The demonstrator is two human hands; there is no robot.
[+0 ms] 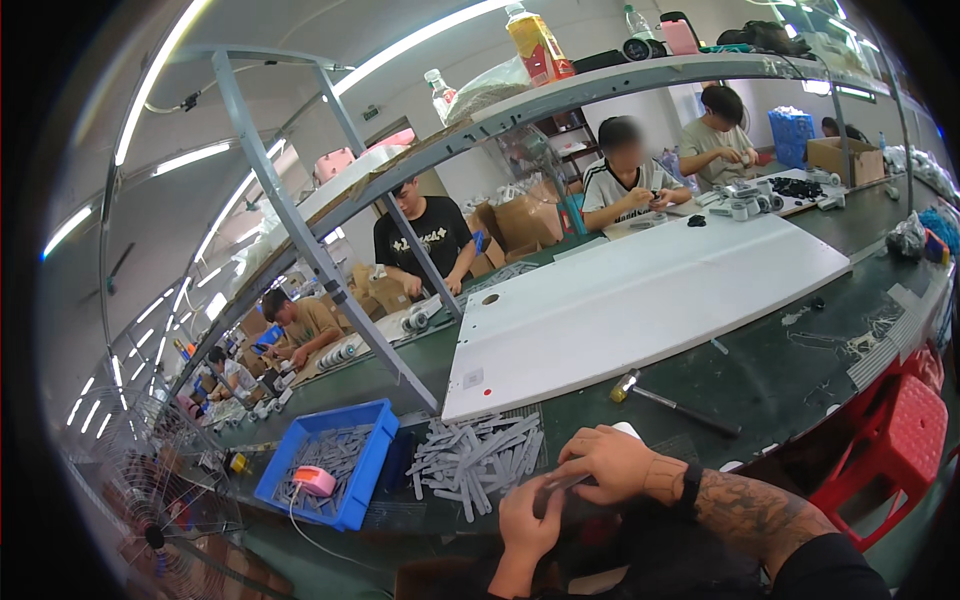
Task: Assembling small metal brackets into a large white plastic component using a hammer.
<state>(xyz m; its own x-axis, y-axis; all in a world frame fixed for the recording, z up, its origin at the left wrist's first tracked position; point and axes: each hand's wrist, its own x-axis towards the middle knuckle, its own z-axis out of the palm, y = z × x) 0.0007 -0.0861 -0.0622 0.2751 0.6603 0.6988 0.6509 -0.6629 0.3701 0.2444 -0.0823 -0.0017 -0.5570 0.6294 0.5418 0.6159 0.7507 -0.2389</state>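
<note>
Close together at the table's near edge, my left hand point(528, 522) and my right hand point(608, 464) both pinch a thin greyish strip point(569, 481), mostly covered by my fingers. It resembles the flat grey plastic strips point(478, 458) piled loosely just left of my hands. A dark band circles my right wrist. Behind my right hand shows part of a small white object point(627, 431), whose kind I cannot make out.
A blue crate point(371, 474) with more grey strips and a pink device point(315, 480) stands left. Beyond my hands lie a hammer point(672, 402) and a big white board point(640, 300). A metal frame post point(330, 270) rises left; a red stool point(893, 440) is right. Several people work across the table.
</note>
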